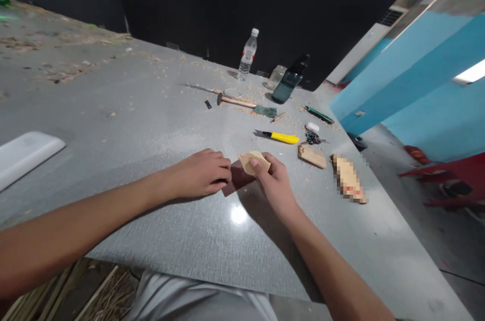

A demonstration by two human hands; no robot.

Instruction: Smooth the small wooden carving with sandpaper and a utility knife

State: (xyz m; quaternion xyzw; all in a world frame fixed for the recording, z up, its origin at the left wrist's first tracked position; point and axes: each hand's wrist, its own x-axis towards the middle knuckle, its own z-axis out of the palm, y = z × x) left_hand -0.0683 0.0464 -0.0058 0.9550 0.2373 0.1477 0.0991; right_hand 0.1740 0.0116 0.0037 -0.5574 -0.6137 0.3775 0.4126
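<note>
In my right hand [278,182] is a small pale wooden piece [253,160], pinched with the thumb on top of it. Beneath that piece lies a dark reddish-brown sheet of sandpaper [235,179] on the grey table [182,240]. My left hand [204,173] rests on the table with curled fingers on the sandpaper's left edge. Just beyond my hands lies a yellow utility knife [282,137], its blade pointing left. To the right of my right hand sits a flat wooden block [311,156].
Farther back lie a wooden-handled tool [238,102] and a green-black cutter [319,115]. A water bottle [247,57], a clear cup [277,76] and a dark bottle [290,81] stand by the black wall. A white case [32,154] is at left; a blurred-out wooden piece [347,178], right.
</note>
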